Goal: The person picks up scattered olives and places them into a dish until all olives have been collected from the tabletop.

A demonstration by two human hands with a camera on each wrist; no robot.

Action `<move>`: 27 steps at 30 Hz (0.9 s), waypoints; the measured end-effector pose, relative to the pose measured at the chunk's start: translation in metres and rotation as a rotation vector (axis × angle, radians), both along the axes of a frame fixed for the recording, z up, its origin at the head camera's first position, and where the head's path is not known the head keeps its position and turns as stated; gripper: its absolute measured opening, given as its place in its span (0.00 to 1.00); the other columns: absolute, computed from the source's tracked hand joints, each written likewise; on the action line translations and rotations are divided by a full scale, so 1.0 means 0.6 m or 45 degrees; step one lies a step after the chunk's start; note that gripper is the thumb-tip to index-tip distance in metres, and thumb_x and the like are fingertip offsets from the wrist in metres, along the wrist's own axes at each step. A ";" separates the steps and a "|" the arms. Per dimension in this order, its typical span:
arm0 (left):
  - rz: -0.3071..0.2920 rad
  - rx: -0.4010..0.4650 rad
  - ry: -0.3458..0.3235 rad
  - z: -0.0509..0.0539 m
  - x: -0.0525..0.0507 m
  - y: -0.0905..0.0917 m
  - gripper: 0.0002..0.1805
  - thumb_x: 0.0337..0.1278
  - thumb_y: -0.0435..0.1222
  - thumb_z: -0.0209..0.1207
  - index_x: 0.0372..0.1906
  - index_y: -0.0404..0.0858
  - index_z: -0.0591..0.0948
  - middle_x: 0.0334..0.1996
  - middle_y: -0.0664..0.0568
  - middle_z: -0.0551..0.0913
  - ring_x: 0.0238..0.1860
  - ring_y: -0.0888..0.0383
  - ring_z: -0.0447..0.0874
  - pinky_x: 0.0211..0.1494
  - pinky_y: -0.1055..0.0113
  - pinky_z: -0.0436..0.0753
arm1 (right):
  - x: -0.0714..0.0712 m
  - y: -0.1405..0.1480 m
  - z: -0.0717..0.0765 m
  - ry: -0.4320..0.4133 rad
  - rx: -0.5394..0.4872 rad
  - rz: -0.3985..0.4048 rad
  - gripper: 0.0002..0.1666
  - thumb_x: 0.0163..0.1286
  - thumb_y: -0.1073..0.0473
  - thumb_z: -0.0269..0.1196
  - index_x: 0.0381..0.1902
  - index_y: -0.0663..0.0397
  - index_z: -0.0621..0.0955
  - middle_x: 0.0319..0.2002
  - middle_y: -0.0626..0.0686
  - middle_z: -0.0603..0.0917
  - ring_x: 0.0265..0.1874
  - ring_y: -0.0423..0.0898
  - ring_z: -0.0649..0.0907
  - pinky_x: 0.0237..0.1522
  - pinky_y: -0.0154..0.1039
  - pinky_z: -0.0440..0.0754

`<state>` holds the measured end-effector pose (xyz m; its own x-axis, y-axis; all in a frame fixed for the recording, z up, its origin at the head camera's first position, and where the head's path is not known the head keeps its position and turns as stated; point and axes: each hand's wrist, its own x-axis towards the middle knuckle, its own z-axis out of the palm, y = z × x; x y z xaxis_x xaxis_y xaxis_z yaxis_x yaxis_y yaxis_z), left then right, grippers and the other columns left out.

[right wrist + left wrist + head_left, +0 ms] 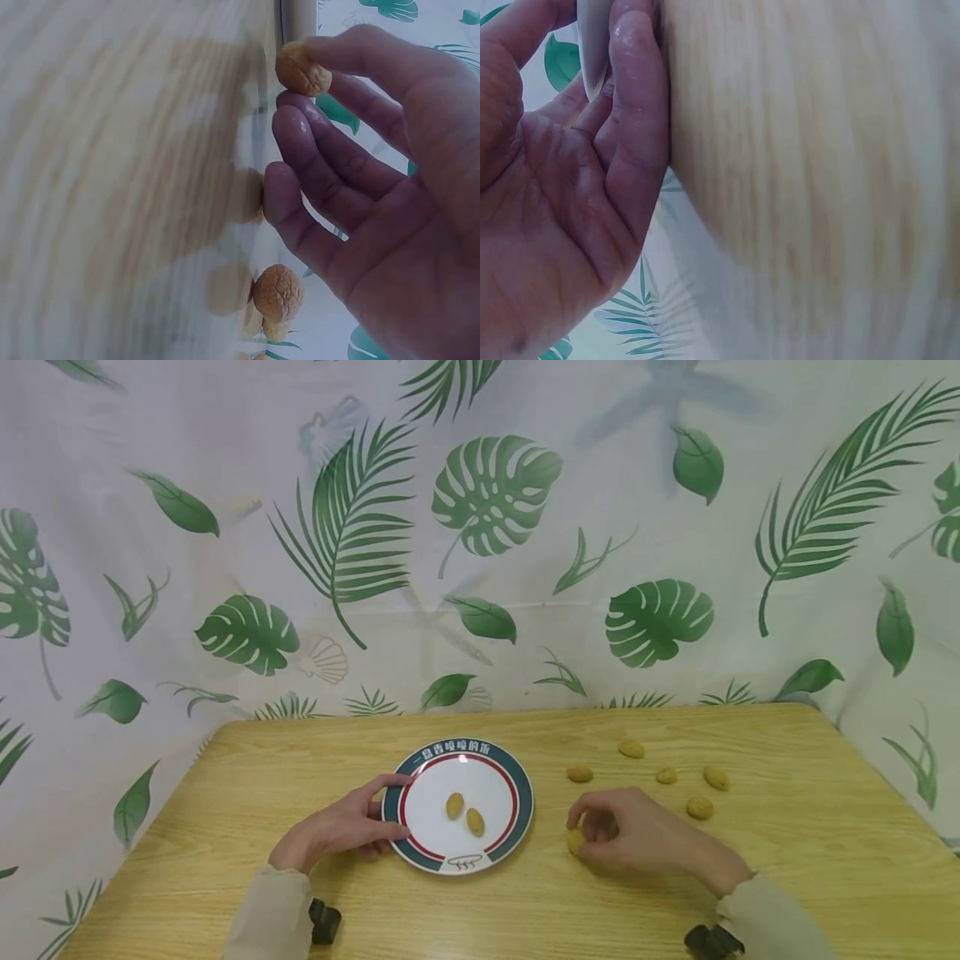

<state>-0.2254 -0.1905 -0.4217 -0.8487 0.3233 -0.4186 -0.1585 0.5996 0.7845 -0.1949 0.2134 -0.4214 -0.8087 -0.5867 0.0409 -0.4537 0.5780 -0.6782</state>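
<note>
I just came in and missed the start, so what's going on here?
A person is handling wrinkled, nut-like things and a plate on a wooden table. The left hand holds the plate by its rim, while the right hand pinches one nut beside it. Right now two nuts lie on the plate, and five more lie on the table, beyond and around the right hand.

Plate (491,789), centre of the head view: is looking ceramic, smooth, and is catching a glossy glint near its upper rim.
Nut-like pieces (278,294), lower middle of the right wrist view: are showing rough, wrinkled, matt shells.
Tabletop (420,918): is showing wood grain, smooth, and is giving off a soft sheen.
Backdrop (525,577), upper frame: is appearing as matt, lightly creased cloth.
Sleeves (270,914), lower edge: are looking like matt cloth.
</note>
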 end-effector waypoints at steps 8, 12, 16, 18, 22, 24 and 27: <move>0.000 -0.013 0.028 -0.002 0.003 0.000 0.40 0.63 0.40 0.68 0.76 0.51 0.62 0.36 0.49 0.84 0.28 0.56 0.80 0.34 0.68 0.80 | -0.006 -0.009 -0.007 0.102 -0.024 -0.048 0.12 0.63 0.56 0.73 0.43 0.41 0.83 0.29 0.39 0.81 0.30 0.33 0.79 0.33 0.31 0.79; -0.007 -0.010 0.037 -0.006 0.004 0.000 0.40 0.63 0.40 0.68 0.76 0.51 0.62 0.36 0.49 0.84 0.28 0.56 0.80 0.34 0.67 0.80 | -0.006 -0.015 -0.006 0.113 -0.023 -0.065 0.12 0.63 0.56 0.72 0.44 0.43 0.83 0.30 0.40 0.81 0.30 0.34 0.79 0.34 0.31 0.79; -0.008 -0.019 0.036 -0.007 0.004 0.001 0.41 0.63 0.39 0.68 0.77 0.51 0.62 0.37 0.49 0.84 0.29 0.56 0.80 0.34 0.67 0.80 | -0.008 -0.022 -0.003 0.106 -0.030 -0.090 0.12 0.64 0.57 0.73 0.44 0.42 0.83 0.32 0.41 0.82 0.32 0.35 0.79 0.35 0.31 0.80; -0.005 -0.025 0.034 -0.008 0.004 0.001 0.40 0.63 0.39 0.68 0.77 0.52 0.62 0.37 0.49 0.84 0.29 0.56 0.80 0.34 0.67 0.80 | -0.010 -0.026 -0.002 0.113 -0.039 -0.092 0.12 0.64 0.57 0.73 0.44 0.42 0.84 0.33 0.41 0.82 0.32 0.35 0.79 0.35 0.30 0.80; -0.003 -0.033 0.032 -0.009 0.002 0.000 0.40 0.63 0.39 0.68 0.76 0.52 0.62 0.37 0.49 0.84 0.29 0.56 0.80 0.34 0.68 0.80 | -0.016 -0.034 -0.001 0.139 -0.068 -0.075 0.13 0.63 0.58 0.72 0.45 0.44 0.84 0.33 0.42 0.83 0.32 0.35 0.80 0.35 0.30 0.81; -0.001 -0.029 0.029 -0.009 0.001 0.000 0.40 0.63 0.40 0.68 0.76 0.52 0.63 0.37 0.49 0.84 0.29 0.56 0.80 0.34 0.68 0.80 | -0.019 -0.038 -0.001 0.147 -0.087 -0.072 0.12 0.63 0.59 0.72 0.45 0.45 0.84 0.33 0.42 0.83 0.32 0.35 0.80 0.35 0.31 0.82; -0.002 -0.031 0.027 -0.007 0.001 0.000 0.40 0.63 0.40 0.68 0.76 0.52 0.62 0.37 0.49 0.84 0.29 0.56 0.80 0.34 0.68 0.80 | -0.023 -0.045 -0.001 0.153 -0.102 -0.081 0.13 0.63 0.61 0.71 0.45 0.45 0.84 0.33 0.42 0.84 0.31 0.35 0.81 0.35 0.31 0.82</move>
